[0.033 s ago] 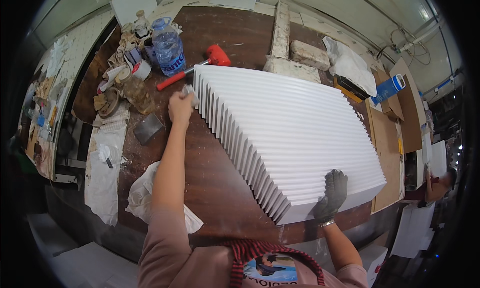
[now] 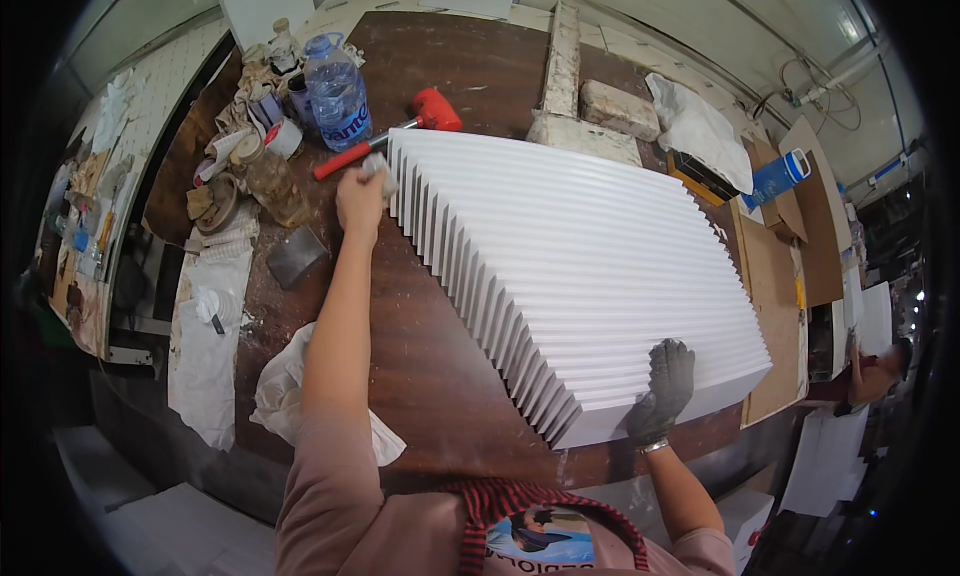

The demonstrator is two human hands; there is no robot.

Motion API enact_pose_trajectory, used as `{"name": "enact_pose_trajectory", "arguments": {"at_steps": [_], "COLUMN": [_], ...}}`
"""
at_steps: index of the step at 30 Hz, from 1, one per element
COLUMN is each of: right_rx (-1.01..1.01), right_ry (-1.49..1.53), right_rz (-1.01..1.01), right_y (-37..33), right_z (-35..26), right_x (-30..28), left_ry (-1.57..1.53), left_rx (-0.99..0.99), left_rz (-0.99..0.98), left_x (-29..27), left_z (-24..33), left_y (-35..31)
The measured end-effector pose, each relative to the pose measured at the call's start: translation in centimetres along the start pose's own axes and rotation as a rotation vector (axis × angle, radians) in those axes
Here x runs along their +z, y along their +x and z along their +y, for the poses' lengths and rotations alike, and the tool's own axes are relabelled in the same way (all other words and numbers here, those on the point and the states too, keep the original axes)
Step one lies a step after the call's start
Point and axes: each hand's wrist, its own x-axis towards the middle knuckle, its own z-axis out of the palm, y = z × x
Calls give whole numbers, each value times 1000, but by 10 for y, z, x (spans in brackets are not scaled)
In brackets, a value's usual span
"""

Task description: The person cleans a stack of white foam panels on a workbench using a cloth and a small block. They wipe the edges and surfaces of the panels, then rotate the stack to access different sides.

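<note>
A large stack of white panels [image 2: 570, 266] lies on the brown table, its left edges stepped like a fan. At the far left corner of the stack, my bare left hand [image 2: 360, 204] is closed on a crumpled white wad [image 2: 380, 168], perhaps cloth or paper. The wad is close against the panel edges; whether it touches them I cannot tell. My right hand [image 2: 662, 391], in a dark grey glove, rests on the near right part of the stack with its fingers stretched out. Just beyond my left hand lies a red-headed mallet [image 2: 436, 112] with a red grip.
A large water bottle [image 2: 337, 94] and a glass jar [image 2: 268, 181] stand at the left among rags. A dark block [image 2: 296, 258] and a white cloth [image 2: 285, 386] lie nearer. Plastered blocks [image 2: 620, 111] and a blue container [image 2: 775, 179] are beyond the stack. Another person [image 2: 880, 371] is far right.
My left hand and the wad have moved slightly away from me, toward the mallet. My right hand and the stack have stayed where they were.
</note>
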Motion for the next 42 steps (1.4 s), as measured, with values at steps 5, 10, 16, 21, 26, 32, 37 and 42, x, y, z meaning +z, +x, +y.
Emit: {"name": "enact_pose_trajectory", "arguments": {"at_steps": [5,10,16,21,26,32,37,42], "right_rx": [-6,15,25,22,18,3,31,25], "right_ry": [-7,-5,5,0,-5,-18,7,5], "right_rz": [-2,1,-6,4,-10,-15,-7,-2], "right_y": [-1,-1,0,0,0,0,-2,-1], "right_z": [1,0,-1,-2,-2,0,-1,-1], "right_x": [0,1,0,0,0,0,2,2], "left_ry": [-161,503,274,710,451,373,343,576], "left_rx": [32,-196,304,95,120,103,-64,-108], "left_rz": [-49,-68,-8,15,-23,110,-20,-24], "left_x": [25,-7,2,0,-8,11,8,-11], "left_z": [1,-19,28,54,53,36,-1,-11], "left_y": [38,18,46,45,43,54,18,-19]}}
